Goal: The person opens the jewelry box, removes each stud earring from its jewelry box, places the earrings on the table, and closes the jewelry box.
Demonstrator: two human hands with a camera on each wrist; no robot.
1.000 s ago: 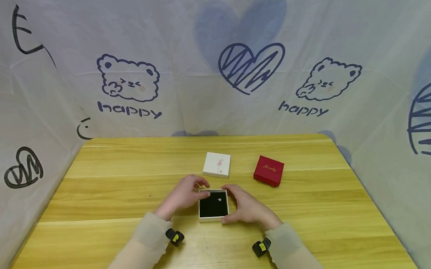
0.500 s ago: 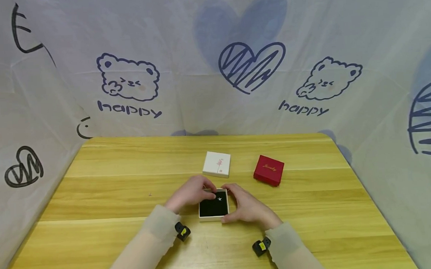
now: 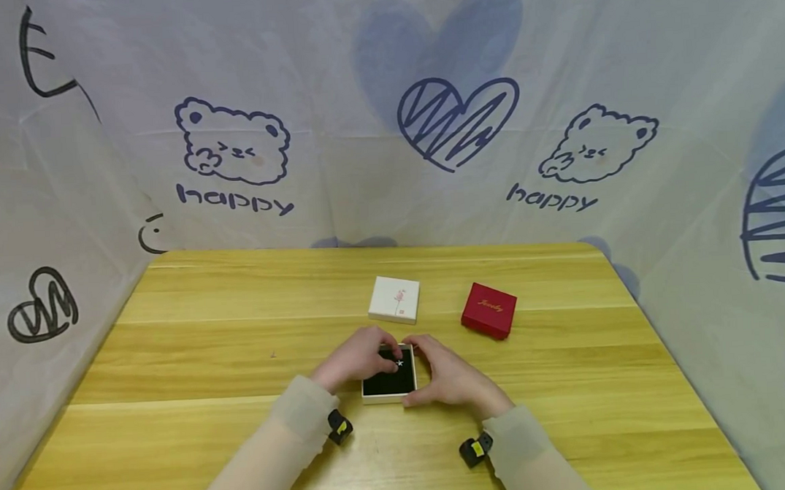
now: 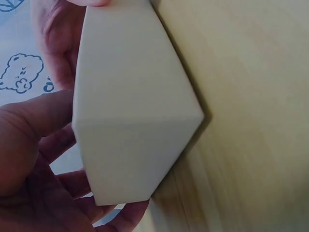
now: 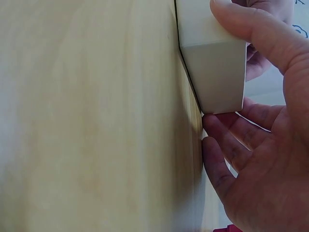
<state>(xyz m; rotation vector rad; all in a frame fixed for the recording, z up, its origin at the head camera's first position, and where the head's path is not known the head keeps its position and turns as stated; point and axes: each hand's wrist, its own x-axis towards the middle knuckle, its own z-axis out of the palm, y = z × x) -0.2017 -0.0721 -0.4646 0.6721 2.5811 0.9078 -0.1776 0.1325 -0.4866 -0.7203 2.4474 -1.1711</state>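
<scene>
Right hand [image 3: 447, 374]: grasps open square white box [image 3: 387, 399] on yellow wood-grain table [image 3: 227, 369] | left hand [image 3: 360, 354]: over box's flat black insert [image 3: 384, 386], fingertips beside small pale star-shaped piece [image 3: 400, 363] | pinching: cannot tell

Before me, pale, wrinkled cloth walls [image 3: 357, 188] with printed dark blue hearts [image 3: 461, 115], bear faces [image 3: 233, 141] and the word "happy" [image 3: 235, 199] enclose a yellow, wood-grained table [image 3: 224, 296].

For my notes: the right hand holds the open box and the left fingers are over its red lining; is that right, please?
The lining is black, not red, as the head view shows; the right hand holds the open box, the left fingers over it.
</scene>
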